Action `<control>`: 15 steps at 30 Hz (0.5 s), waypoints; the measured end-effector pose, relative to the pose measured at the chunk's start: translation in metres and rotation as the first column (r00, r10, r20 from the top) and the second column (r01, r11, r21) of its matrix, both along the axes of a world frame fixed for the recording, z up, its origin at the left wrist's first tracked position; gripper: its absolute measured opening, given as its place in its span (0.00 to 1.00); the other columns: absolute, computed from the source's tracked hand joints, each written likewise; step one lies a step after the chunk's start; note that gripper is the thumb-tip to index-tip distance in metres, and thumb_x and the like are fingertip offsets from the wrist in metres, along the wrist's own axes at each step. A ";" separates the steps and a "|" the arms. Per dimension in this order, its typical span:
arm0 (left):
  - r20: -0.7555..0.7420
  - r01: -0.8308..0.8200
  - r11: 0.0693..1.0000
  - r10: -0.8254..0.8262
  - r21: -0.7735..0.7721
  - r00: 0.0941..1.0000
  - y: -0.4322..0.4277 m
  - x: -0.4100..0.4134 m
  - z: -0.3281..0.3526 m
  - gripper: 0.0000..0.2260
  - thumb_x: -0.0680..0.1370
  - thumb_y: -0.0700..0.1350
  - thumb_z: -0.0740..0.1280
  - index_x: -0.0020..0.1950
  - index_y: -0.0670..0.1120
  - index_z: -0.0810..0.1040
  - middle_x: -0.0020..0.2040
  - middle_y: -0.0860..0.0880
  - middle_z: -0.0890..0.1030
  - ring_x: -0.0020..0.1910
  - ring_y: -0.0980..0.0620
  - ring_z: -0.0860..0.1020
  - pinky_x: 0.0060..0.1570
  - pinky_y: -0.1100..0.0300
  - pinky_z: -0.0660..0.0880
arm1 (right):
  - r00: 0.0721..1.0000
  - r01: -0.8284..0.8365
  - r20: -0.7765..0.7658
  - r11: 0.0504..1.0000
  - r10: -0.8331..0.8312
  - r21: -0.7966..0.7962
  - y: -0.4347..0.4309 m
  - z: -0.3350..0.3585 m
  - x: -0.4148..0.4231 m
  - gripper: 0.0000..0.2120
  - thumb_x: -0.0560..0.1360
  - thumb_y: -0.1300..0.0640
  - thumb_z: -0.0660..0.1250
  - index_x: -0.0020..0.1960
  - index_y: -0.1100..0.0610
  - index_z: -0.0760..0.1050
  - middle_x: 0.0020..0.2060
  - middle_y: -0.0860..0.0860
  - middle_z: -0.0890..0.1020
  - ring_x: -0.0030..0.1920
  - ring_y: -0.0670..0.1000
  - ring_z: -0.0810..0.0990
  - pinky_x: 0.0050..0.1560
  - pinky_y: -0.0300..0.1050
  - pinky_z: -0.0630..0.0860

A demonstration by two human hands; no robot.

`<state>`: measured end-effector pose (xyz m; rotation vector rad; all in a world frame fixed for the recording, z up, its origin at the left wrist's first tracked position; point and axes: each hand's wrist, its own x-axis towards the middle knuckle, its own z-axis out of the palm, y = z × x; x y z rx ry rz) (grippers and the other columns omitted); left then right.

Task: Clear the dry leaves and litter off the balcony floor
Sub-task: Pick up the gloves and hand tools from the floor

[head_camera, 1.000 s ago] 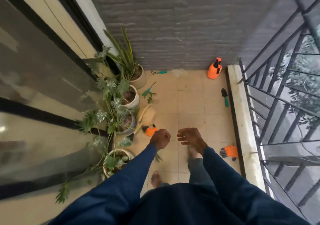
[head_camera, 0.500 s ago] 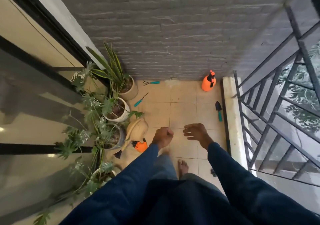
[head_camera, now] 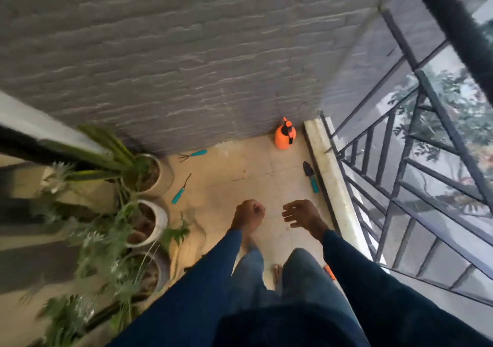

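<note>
I stand on the beige tiled balcony floor [head_camera: 248, 170] and look down at it. My left hand [head_camera: 248, 214] is curled into a fist in front of me, and whether it holds anything is hidden. My right hand [head_camera: 302, 214] hangs beside it with loosely spread fingers and holds nothing. Both hands are well above the tiles. The frame is blurred, and no dry leaves or litter show plainly on the floor ahead.
Potted plants [head_camera: 149, 221] line the left side. Teal-handled tools lie on the tiles: a small rake [head_camera: 193, 154], a weeder [head_camera: 181, 190], a trowel [head_camera: 311, 176]. An orange sprayer [head_camera: 285, 135] stands in the far corner. A grey brick wall [head_camera: 186, 66] closes the end; a railing [head_camera: 400, 186] runs right.
I have walked forward along the balcony. The sprayer and tools look nearer, the orange gloves and straw hat have dropped behind me. Both hands keep the same poses.
</note>
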<state>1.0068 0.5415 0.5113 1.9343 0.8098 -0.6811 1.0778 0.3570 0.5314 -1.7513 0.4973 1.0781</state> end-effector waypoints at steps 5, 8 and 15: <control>0.016 0.081 0.996 -0.080 -0.043 0.997 -0.010 0.077 -0.042 0.14 0.74 0.49 0.61 0.48 0.45 0.83 0.46 0.49 0.85 0.45 0.46 0.83 0.44 0.54 0.81 | 0.998 0.036 0.048 0.985 -0.028 -0.166 -0.037 -0.064 0.057 0.08 0.78 0.70 0.64 0.47 0.63 0.81 0.48 0.65 0.85 0.38 0.56 0.82 0.35 0.46 0.78; -0.067 0.093 0.995 -0.095 -0.043 0.993 -0.023 0.113 -0.087 0.15 0.74 0.49 0.59 0.49 0.46 0.84 0.47 0.50 0.85 0.47 0.48 0.82 0.48 0.55 0.81 | 0.998 -0.049 0.022 0.956 0.058 -0.289 -0.055 -0.120 0.083 0.10 0.78 0.67 0.67 0.41 0.56 0.81 0.46 0.63 0.85 0.42 0.62 0.84 0.43 0.54 0.83; -0.149 0.075 0.997 -0.069 0.037 0.986 -0.037 0.172 -0.199 0.13 0.76 0.50 0.64 0.50 0.45 0.85 0.46 0.46 0.86 0.46 0.44 0.84 0.46 0.49 0.84 | 0.963 -0.261 -0.045 0.870 0.267 -0.418 -0.070 -0.235 0.149 0.15 0.80 0.60 0.64 0.64 0.61 0.79 0.61 0.59 0.81 0.63 0.60 0.78 0.63 0.50 0.73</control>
